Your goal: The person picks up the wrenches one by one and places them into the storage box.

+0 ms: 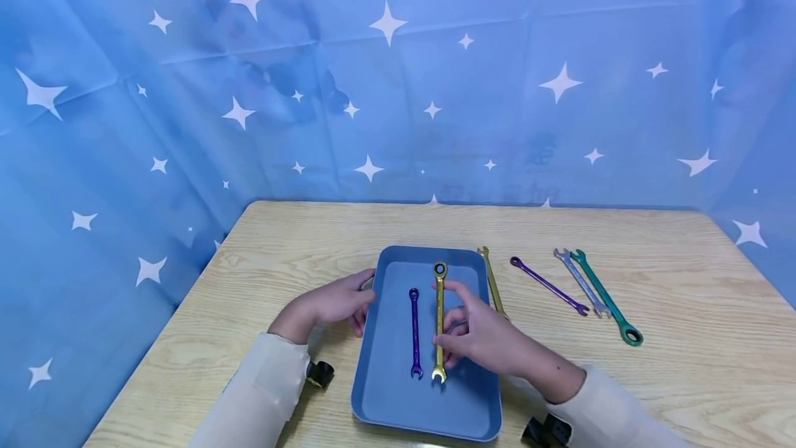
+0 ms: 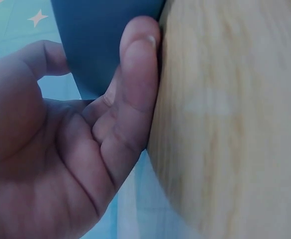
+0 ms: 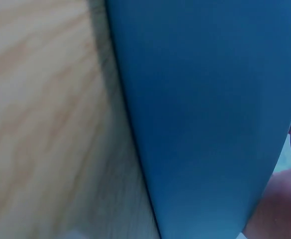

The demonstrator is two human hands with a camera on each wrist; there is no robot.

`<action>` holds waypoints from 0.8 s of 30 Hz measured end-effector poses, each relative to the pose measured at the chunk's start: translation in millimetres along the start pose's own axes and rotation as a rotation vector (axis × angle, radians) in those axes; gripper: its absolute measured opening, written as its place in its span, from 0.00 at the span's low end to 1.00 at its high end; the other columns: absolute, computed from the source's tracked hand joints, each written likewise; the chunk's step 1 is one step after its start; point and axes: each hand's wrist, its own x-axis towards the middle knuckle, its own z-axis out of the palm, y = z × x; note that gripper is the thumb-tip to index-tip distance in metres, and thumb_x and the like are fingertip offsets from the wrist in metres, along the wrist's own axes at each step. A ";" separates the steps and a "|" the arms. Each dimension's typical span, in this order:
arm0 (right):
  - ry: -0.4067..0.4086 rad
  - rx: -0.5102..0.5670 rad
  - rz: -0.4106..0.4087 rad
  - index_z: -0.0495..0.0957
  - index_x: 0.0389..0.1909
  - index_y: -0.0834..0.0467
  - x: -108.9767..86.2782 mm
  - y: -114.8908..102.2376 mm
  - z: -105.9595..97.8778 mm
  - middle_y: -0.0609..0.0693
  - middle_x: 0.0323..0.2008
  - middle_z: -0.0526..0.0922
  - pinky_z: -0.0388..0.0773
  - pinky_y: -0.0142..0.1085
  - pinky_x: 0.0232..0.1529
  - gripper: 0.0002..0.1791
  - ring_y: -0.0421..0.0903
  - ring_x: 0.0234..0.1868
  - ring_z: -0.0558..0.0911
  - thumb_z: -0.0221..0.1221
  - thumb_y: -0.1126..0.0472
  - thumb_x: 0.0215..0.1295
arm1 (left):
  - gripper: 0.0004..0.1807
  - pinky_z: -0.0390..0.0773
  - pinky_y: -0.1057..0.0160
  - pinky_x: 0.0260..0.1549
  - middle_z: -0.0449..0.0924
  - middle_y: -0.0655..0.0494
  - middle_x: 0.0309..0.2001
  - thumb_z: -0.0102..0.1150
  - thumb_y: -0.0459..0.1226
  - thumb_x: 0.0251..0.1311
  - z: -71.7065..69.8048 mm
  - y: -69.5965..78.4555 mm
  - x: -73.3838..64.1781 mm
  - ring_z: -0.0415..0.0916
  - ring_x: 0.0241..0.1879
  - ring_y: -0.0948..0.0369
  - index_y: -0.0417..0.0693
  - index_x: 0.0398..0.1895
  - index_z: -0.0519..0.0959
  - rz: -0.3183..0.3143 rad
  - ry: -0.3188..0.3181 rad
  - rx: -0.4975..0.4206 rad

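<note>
A blue-grey tray (image 1: 388, 406) stands lengthwise on the table. My left hand (image 1: 332, 306) holds its left side: in the left wrist view the thumb is at the rim and the curled fingers (image 2: 138, 74) lie against the outer wall (image 2: 95, 45). Over the tray, my right hand (image 1: 481, 334) grips a gold combination wrench (image 1: 439, 310) between thumb and fingers, ring end away from me. Whether that wrench touches the tray floor I cannot tell. To its left a small purple wrench (image 1: 415, 334) lies in the tray. The right wrist view shows mostly the tray's outer wall (image 3: 200, 119).
Against the tray's right side lies another gold wrench (image 1: 493, 278), partly hidden by my right hand. Farther right are a purple wrench (image 1: 550, 287), a silver wrench (image 1: 581, 281) and a green wrench (image 1: 606, 296). A blue starry cloth (image 1: 348, 137) hangs behind the wooden table (image 1: 298, 234).
</note>
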 end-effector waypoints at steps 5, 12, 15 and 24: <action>-0.010 -0.029 0.020 0.42 0.77 0.57 -0.1 0.6 -0.6 0.57 0.33 0.82 0.87 0.43 0.32 0.47 0.54 0.28 0.87 0.61 0.67 0.67 | 0.40 0.86 0.57 0.33 0.79 0.44 0.26 0.42 0.40 0.69 0.1 -1.1 0.7 0.82 0.24 0.52 0.50 0.82 0.41 -0.008 0.001 -0.002; -0.015 -0.074 0.020 0.44 0.77 0.59 0.4 2.5 0.0 0.57 0.33 0.83 0.87 0.41 0.31 0.46 0.53 0.28 0.86 0.62 0.66 0.66 | 0.40 0.86 0.58 0.34 0.79 0.45 0.26 0.41 0.40 0.69 0.1 -1.0 1.1 0.82 0.23 0.52 0.51 0.82 0.41 -0.002 0.001 0.007; -0.006 -0.086 0.024 0.44 0.76 0.60 0.6 2.8 -0.1 0.56 0.33 0.83 0.87 0.40 0.31 0.45 0.52 0.28 0.86 0.62 0.66 0.66 | 0.40 0.86 0.57 0.33 0.79 0.45 0.26 0.41 0.40 0.69 -0.1 -0.9 0.8 0.82 0.23 0.52 0.51 0.82 0.42 -0.003 0.001 0.002; 0.003 -0.099 0.036 0.48 0.71 0.62 1.2 3.6 -2.1 0.54 0.31 0.82 0.86 0.40 0.31 0.40 0.52 0.27 0.86 0.62 0.65 0.66 | 0.40 0.86 0.58 0.34 0.79 0.45 0.25 0.41 0.41 0.69 -0.8 -0.1 0.4 0.82 0.23 0.52 0.51 0.82 0.41 -0.006 0.001 0.008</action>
